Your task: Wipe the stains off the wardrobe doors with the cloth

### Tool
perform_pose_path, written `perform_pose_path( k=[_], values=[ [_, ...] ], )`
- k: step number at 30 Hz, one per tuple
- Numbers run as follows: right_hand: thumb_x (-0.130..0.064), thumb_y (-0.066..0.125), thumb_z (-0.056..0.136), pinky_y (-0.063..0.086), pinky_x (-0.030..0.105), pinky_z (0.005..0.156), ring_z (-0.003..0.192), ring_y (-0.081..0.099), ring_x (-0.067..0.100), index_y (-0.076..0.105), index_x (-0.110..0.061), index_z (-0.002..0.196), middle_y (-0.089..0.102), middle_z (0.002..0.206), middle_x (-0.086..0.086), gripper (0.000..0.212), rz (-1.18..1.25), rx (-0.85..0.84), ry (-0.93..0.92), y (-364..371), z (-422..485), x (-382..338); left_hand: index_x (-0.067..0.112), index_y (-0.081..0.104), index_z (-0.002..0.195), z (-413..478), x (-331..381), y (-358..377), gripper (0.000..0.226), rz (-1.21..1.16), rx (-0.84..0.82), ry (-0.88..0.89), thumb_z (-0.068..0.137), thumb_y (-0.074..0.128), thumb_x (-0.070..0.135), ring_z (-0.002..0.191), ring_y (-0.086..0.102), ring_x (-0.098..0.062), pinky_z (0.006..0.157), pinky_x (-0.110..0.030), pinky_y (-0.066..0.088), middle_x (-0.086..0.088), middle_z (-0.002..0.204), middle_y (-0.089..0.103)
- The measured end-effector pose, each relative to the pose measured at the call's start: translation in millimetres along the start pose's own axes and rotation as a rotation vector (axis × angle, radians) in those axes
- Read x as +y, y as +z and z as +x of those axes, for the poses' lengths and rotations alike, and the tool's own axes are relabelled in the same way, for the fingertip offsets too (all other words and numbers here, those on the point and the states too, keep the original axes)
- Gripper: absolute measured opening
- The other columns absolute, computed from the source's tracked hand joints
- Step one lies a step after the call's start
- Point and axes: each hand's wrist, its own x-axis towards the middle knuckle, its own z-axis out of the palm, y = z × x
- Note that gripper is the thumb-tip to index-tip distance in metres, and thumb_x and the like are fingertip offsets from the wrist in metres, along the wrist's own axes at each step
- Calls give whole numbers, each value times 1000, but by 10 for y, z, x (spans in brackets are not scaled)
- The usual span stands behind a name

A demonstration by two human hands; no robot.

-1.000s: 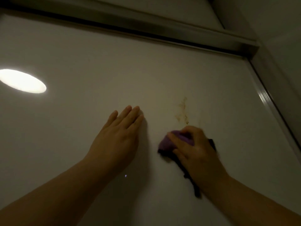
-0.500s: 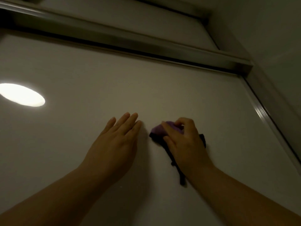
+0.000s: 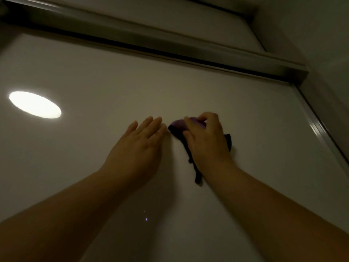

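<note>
A glossy white wardrobe door (image 3: 207, 95) fills the view in dim light. My right hand (image 3: 205, 140) grips a purple cloth (image 3: 178, 124) and presses it against the door near the middle. A dark tail of the cloth hangs down below my wrist. My left hand (image 3: 139, 146) lies flat on the door just left of the cloth, fingers straight and nearly touching it. No stain shows on the door around the hands; whatever lies under the cloth is hidden.
A metal top rail (image 3: 170, 44) runs across above the door. A metal side frame (image 3: 321, 129) borders the door on the right, with a wall beyond it. A bright oval reflection of a lamp (image 3: 35, 104) shines on the door at the left.
My right hand slid the cloth up and to the left over the brown stain seen a second ago; the stain no longer shows. My left hand stayed flat on the door.
</note>
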Motion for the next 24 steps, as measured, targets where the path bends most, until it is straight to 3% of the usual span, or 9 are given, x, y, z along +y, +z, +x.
perform_pose_path(
  k=[3, 6, 7, 11, 13, 16, 19, 22, 24],
  values=[
    [-27, 58, 95, 51, 37, 90, 104, 57, 33, 67, -11, 124, 53, 122, 14, 35, -158, -70, -281, -146, -320, 99, 23, 10, 145, -16, 16, -30, 53, -10, -14, -2, 92, 11, 30, 140, -3, -11, 109, -29, -7, 4, 155, 3],
    [-33, 63, 96, 37, 2, 83, 98, 55, 11, 63, -15, 125, 50, 113, -11, 34, 6, -99, -11, -306, -139, 311, 22, 6, 145, -37, 5, -70, 52, -6, -34, 15, 94, 15, 26, 140, -5, -12, 110, -30, -8, 3, 155, 0],
    [-35, 63, 96, 38, 0, 75, 95, 57, 9, 59, -17, 123, 51, 107, -16, 33, 70, -72, 123, -329, 8, 376, 21, 5, 145, -43, 5, -91, 52, -3, -38, 17, 94, 15, 25, 140, -5, -13, 110, -30, -8, 2, 155, -1],
    [-47, 59, 96, 58, 36, 64, 81, 67, 31, 44, -31, 100, 58, 102, 3, 22, 174, 83, 335, -196, 508, 344, 22, 2, 145, -60, -13, -99, 51, -12, -66, 3, 96, 17, 24, 140, -8, -11, 110, -28, -10, 3, 155, -5],
    [-50, 58, 95, 59, 37, 63, 76, 66, 28, 41, -36, 90, 58, 100, 2, 22, 121, 73, 268, -21, 550, 217, 22, 3, 146, -51, -5, -92, 51, -29, -47, 2, 97, 18, 24, 140, -7, -10, 109, -27, -10, 3, 155, -3],
    [-44, 57, 97, 48, 15, 71, 88, 58, 11, 49, -29, 106, 52, 107, -5, 19, -31, -11, 96, 18, 271, 55, 21, 7, 146, -19, 22, -73, 51, -66, -34, -5, 97, 22, 25, 140, -6, -10, 109, -26, -9, 3, 155, -1],
    [-30, 60, 97, 43, 25, 94, 111, 49, 18, 61, -16, 125, 50, 126, 6, 32, -92, -120, -157, -159, -151, 148, 19, 17, 144, 5, 82, -57, 58, -99, 14, -3, 88, 15, 31, 140, 2, -13, 108, -27, -6, 1, 154, 9],
    [-29, 65, 96, 48, 11, 77, 99, 58, 2, 63, -16, 121, 54, 109, -23, 28, 47, -138, 31, -444, -236, 451, 14, 29, 141, 6, 129, -9, 59, -92, 28, 35, 84, 24, 29, 140, 14, -20, 109, -32, 2, -5, 151, 22],
    [-27, 64, 97, 46, 6, 55, 87, 63, 0, 56, -11, 119, 57, 95, -25, 29, 111, -65, 237, -641, -100, 722, 14, 30, 141, 8, 156, 28, 58, -74, 27, 51, 85, 23, 30, 139, 16, -21, 110, -34, 4, -5, 151, 23]
  ],
)
